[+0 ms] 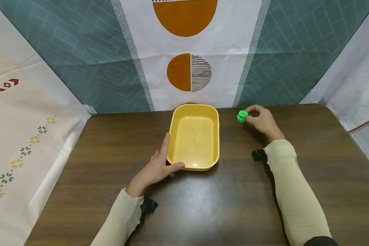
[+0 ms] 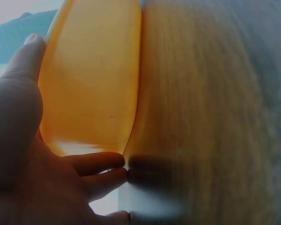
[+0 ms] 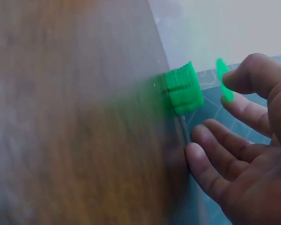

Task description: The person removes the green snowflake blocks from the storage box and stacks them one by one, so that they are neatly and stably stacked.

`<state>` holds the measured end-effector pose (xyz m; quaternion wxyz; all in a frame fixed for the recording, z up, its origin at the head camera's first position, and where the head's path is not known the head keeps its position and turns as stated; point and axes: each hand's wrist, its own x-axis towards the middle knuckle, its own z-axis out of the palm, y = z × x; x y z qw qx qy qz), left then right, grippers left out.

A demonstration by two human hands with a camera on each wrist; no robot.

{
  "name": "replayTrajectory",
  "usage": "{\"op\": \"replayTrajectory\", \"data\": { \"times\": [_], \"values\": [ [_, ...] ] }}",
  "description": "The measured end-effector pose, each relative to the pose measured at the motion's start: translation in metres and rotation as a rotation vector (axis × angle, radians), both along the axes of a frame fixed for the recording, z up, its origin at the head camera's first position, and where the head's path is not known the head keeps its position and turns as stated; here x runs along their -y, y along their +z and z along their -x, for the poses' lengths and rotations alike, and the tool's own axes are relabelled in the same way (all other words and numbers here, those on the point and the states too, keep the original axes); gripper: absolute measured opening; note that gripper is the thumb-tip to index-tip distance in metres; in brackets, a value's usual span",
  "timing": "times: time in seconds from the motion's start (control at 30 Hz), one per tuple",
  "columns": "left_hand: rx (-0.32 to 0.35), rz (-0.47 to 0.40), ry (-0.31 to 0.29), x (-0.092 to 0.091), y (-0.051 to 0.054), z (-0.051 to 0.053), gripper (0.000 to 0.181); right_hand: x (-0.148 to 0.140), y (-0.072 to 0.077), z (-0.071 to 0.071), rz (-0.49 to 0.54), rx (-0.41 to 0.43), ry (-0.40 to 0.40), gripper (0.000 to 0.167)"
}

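At the table's far side, right of the tray, my right hand [image 1: 261, 119] pinches a thin green notched disc [image 3: 221, 67] between thumb and forefinger. Its other fingers are spread loosely. A short stack of similar green discs [image 3: 185, 89] stands on the table beside the pinched one, with a small gap between them in the right wrist view. My left hand [image 1: 155, 171] rests against the near left corner of a yellow rectangular tray [image 1: 193, 136]. The thumb lies along its near rim, and straight fingers touch its left wall. Nothing lies in the tray.
The brown wooden table [image 1: 209, 208] ends just beyond the tray and the green stack. Behind it hangs a teal and white cloth [image 1: 221, 75] with orange circles. White cloths [image 1: 27, 130] hang at both sides.
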<state>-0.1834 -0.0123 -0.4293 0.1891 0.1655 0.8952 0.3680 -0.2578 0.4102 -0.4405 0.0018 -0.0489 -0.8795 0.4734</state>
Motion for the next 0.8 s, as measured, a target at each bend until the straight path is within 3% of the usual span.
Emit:
{"op": "replayTrajectory", "data": {
  "times": [0.13,0.8],
  "values": [
    [-0.009,-0.002,-0.003,0.0031,-0.0001,-0.0009,0.118,0.0023,-0.0036,0.0007,0.021,0.015,0.042,0.035],
    [-0.009,-0.012,-0.006,0.0003,-0.0012,0.0001,0.118,0.0007,-0.0073,0.0003,-0.035,0.021,0.046,0.036]
  ]
}}
